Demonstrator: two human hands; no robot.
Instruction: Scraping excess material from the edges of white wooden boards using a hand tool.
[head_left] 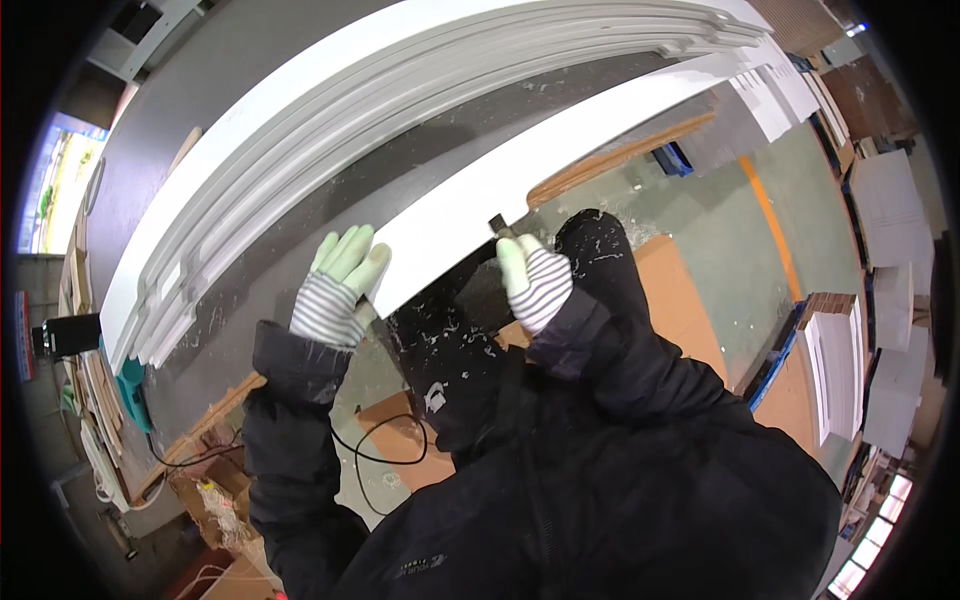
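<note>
A long white board (470, 210) lies slantwise before me, its near end toward my lap. At that end's left corner rests my left hand (345, 265), gloved in pale green with striped knit cuffs. Its fingers are stretched out, touching the board's end. My right hand (530, 275), gloved alike, is closed around a small dark hand tool (500, 226) held against the board's near long edge. The tool's working side is hidden, so its exact kind does not show. Thin white shavings (440, 320) are scattered over my dark trousers.
Behind the board, a stack of long grooved white mouldings (300, 130) lies across the grey table (260, 75). A teal power tool (132, 390) sits at left with a black cord (370, 455) nearby. Cardboard (680, 300) covers the floor on the right, near stacked white panels (830, 370).
</note>
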